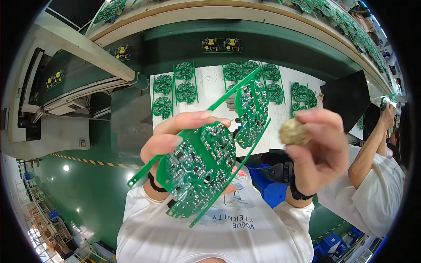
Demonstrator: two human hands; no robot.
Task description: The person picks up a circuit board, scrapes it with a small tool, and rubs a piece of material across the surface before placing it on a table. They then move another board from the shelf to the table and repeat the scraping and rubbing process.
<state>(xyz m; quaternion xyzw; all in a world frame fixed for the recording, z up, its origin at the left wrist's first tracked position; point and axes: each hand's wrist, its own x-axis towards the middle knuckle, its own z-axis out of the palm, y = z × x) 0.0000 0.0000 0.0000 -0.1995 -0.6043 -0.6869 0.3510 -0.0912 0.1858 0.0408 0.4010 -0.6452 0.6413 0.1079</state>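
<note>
My left hand (175, 130) holds up a green circuit board panel (202, 158), tilted in front of my chest. Two rounded boards sit between its long side rails, their visible face dense with small chips and solder points. The fingers lie over one rail, and a fingertip shows at the opposite edge. To the right of the panel, my right hand (320, 151) pinches a tan, lumpy wad (293, 132) between thumb and fingers. A gap separates the wad from the panel. The wad's material is too blurred to tell.
Several similar green panels (185, 83) lie on a white sheet (208, 79) beyond my hands. Behind it, a dark green conveyor (171, 46) carries boards with yellow parts (222, 44). A shelf edge (197, 16) runs above. At right are a black panel (344, 97) and a co-worker's arm (370, 142).
</note>
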